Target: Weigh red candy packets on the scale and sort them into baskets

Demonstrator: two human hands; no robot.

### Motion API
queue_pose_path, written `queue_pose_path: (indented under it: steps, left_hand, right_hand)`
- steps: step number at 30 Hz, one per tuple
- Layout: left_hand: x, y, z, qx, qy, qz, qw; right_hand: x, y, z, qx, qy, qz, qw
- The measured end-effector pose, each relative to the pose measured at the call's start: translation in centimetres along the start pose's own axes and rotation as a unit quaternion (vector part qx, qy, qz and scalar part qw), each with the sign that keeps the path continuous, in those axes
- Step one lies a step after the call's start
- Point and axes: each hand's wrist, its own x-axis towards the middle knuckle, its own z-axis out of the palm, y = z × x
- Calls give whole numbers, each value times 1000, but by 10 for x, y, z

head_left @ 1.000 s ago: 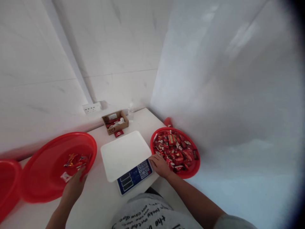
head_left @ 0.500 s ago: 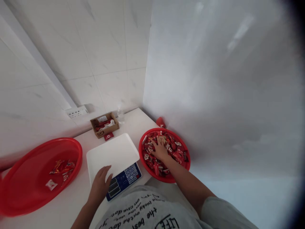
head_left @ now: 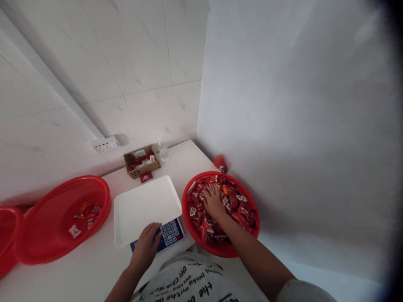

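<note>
since half a second ago the left hand [head_left: 147, 246] has slid from the front edge of the scale's white weighing tray [head_left: 145, 209] down onto the blue keypad panel [head_left: 168, 234], where its fingers now lie loosely curled over the left part of the panel, gripping nothing. the right hand [head_left: 214, 201] has stayed in the red basin of candies [head_left: 252, 233], palm down and fingers spread on the heap of red wrapped sweets [head_left: 204, 226]; whether its grip has closed on any wrapper cannot be told. that basin sits on the white tabletop [head_left: 78, 277] just right of the scale, close to the wall corner. a larger red basin [head_left: 40, 251] lies well to the left of the scale with a few wrapped candies [head_left: 86, 212] inside, and the rim of another red basin [head_left: 6, 235] shows at the far left edge. behind the scale, near the wall socket [head_left: 105, 144], stands a small cardboard box [head_left: 141, 160], with a red packet [head_left: 145, 178] just in front of it. a small red object [head_left: 219, 162] rests against the right wall.
</note>
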Motion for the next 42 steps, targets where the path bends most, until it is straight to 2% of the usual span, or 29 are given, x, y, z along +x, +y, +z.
queue_pose_path:
  steps: [5,9,12,14,16,18,21,23,25,27,29,32,37,39,42]
  left_hand:
    - [-1,-1,-5,10,-8,21,1000]
    - [5,-13,-17,15,-14,45,999]
    - [7,-24,-27,13,-13,56,998]
    - [4,-33,-34,13,-13,56,998]
    - [-3,-44,-40,13,-12,52,999]
    - [-12,-56,-45,13,-6,43,999]
    - [-25,-72,-50,9,-3,33,999]
    - [-30,-81,-55,8,-6,29,1000]
    - [-34,-89,-61,9,-10,23,1000]
    - [-37,-96,-67,10,-14,15,1000]
    - [-40,-102,-71,9,-14,3,1000]
    - [-44,-108,-73,7,-16,-16,1000]
    - [-43,-108,-70,14,-45,-18,999]
    - [-39,-105,-68,21,-56,-8,998]
    - [-30,-101,-67,35,-70,12,997]
  right_hand:
    - [-1,1,-12,60,46,-3,997]
    - [-4,-2,-24,129,129,10,983]
    - [-9,-18,-34,208,194,35,958]
    - [-10,-38,-37,286,213,73,931]
    - [-9,-65,-37,384,194,123,894]
    - [-4,-97,-32,500,137,165,839]
    - [10,-145,-17,670,47,193,715]
    - [21,-172,-5,737,2,200,646]
    - [28,-190,6,757,-47,210,616]
    - [29,-199,15,737,-89,229,629]
    - [26,-199,25,695,-108,243,668]
    - [16,-190,39,642,-97,239,722]
    - [10,-176,55,601,-50,218,767]
    - [10,-176,58,590,-54,207,779]
    - [9,-179,59,545,-88,142,822]
